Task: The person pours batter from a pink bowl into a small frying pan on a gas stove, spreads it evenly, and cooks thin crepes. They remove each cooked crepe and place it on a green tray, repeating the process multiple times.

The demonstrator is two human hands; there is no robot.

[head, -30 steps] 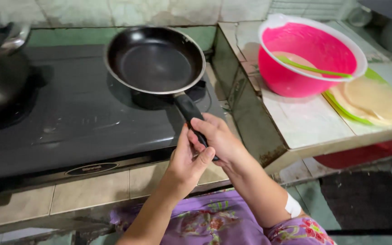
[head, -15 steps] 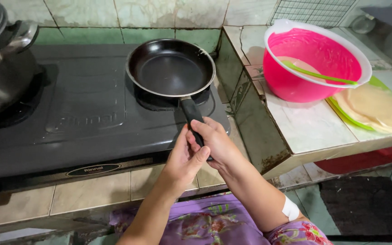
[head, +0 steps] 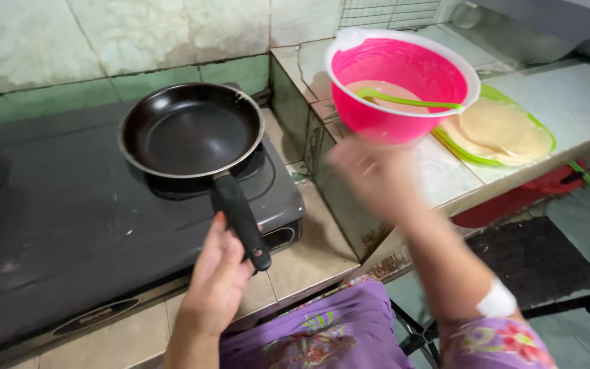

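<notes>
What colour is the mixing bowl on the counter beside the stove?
Bright pink, with a pale whitish rim; the bowl holds a green ladle. Head view shows it clearly.

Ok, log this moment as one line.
left hand: on pan handle | right hand: blurred, by pink bowl | frying pan: empty, on stove

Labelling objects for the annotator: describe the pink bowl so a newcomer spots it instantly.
Start at the black stove, then move to the tiled counter on its far side from the pan. The pink bowl stands there, beside a green plate of flatbreads. Only it is pink, white-rimmed, with a green utensil inside.
</notes>
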